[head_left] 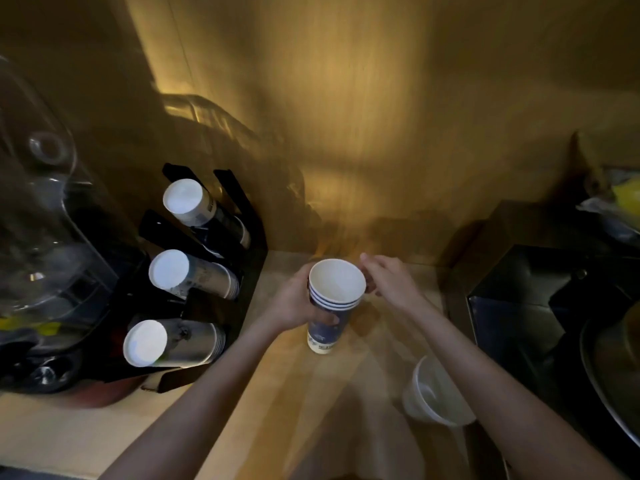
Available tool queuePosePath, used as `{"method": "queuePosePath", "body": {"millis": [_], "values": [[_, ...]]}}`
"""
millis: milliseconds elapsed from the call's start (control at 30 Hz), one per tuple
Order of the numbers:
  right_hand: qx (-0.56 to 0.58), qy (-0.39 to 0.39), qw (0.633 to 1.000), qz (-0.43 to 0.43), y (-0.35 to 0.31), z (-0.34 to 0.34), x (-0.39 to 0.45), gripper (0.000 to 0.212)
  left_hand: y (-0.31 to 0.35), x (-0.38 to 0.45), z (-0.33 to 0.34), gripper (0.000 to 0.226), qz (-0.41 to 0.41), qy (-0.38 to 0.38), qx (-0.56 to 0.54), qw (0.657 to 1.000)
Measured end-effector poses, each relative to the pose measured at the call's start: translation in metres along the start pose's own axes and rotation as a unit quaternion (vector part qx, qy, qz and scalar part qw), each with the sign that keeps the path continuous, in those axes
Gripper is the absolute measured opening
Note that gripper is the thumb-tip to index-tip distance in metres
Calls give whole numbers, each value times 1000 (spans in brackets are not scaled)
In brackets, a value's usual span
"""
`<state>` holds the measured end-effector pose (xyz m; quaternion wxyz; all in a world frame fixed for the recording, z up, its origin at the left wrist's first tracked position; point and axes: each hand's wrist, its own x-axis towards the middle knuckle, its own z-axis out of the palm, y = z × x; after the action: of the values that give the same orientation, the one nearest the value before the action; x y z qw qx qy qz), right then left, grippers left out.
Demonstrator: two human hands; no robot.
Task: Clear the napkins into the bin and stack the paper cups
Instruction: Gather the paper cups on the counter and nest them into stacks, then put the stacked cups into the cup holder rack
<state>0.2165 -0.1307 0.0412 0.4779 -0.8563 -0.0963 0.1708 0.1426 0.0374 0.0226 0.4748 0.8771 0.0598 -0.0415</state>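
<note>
A stack of nested blue-and-white paper cups [330,306] stands upright above the wooden counter, mouth up, with several rims showing. My left hand [298,303] wraps around the stack's left side and holds it. My right hand [388,278] rests at the top rim on the right, fingers loosely spread and touching or nearly touching the cup. No napkins are visible. A black bin [519,299] with a dark liner sits at the right.
A black cup rack [194,271] at the left holds three sideways stacks of cups. A clear jug [41,202] stands at the far left. A white bowl [433,393] lies near my right forearm. A metal tray [609,375] sits at the right edge.
</note>
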Motion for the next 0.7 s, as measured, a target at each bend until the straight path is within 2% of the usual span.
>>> {"method": "queuePosePath", "body": {"millis": [100, 200, 267, 333, 467, 600, 700], "values": [[53, -87, 989, 106, -25, -5, 4, 42, 25, -3, -32, 93, 46, 10, 48, 998], [114, -195, 962, 154, -39, -2, 7, 62, 54, -12, -61, 88, 141, 30, 103, 984], [134, -259, 941, 170, -50, 1, 10, 75, 66, -21, -75, 82, 200, 41, 175, 963], [161, -300, 924, 175, -67, 3, 9, 83, 72, -30, -85, 75, 243, 67, 274, 928], [190, -312, 927, 88, -97, 10, 5, 72, 70, -50, -100, 52, 293, 130, 436, 841], [241, -285, 927, 28, -116, 24, 7, 53, 57, -65, -113, 54, 286, 157, 465, 823], [240, -225, 944, -30, -128, 36, 14, 72, 44, -70, -123, 66, 262, 142, 481, 825]]}}
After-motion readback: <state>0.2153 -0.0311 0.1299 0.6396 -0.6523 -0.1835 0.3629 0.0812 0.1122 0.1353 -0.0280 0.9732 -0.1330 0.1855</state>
